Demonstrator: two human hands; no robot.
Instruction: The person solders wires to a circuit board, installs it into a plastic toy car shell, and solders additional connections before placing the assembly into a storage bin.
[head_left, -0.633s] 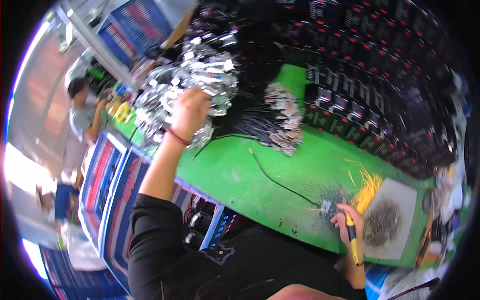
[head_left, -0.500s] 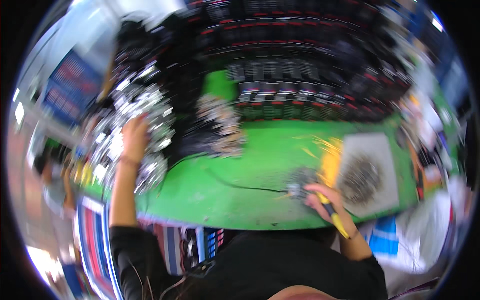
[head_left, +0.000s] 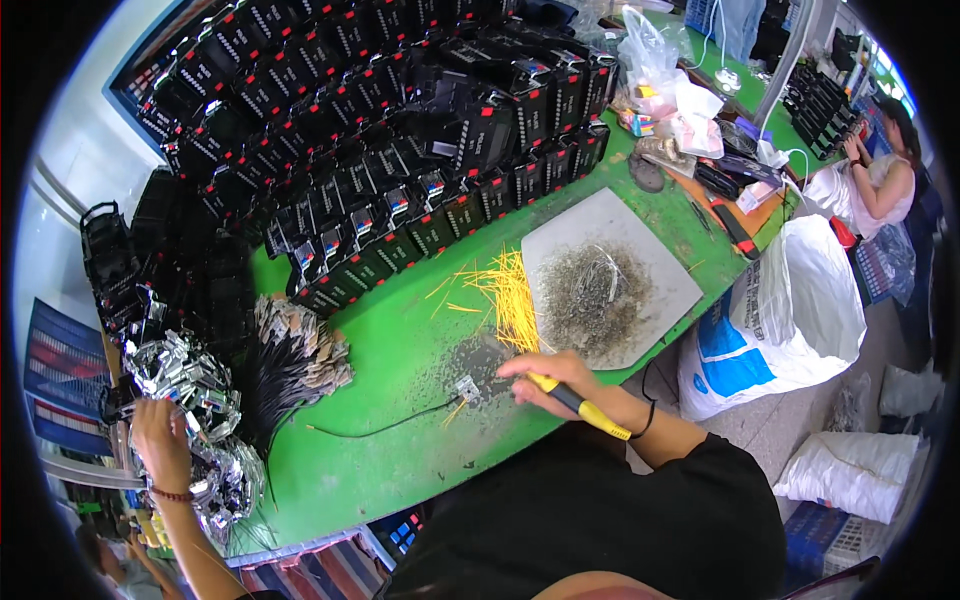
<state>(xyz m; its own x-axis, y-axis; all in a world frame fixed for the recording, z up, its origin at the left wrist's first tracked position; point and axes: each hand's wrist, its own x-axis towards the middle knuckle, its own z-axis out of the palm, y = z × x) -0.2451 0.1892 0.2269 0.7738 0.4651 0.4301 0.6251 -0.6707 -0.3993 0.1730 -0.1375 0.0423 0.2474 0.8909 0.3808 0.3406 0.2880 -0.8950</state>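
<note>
In my right hand is a slim tool with a yellow and black handle; its working end is hidden. A small silver square part lies on the green table left of that hand, with a thin black wire running off it and short yellow strands beside it. My left hand, fingers curled, is at a heap of shiny silver parts; what its fingertips hold, if anything, is hidden. Right of the heap lies a bundle of black wires with brownish ends.
Stacked black plastic cases line the table's far side. Yellow wires lie against a grey board bearing dark metallic debris. A white sack stands off the table's right edge. Another person sits at far right.
My view has swung to the right and sharpened. My right hand still holds the yellow and black tool, now apart from the small silver part; my left hand stays at the silver heap.
</note>
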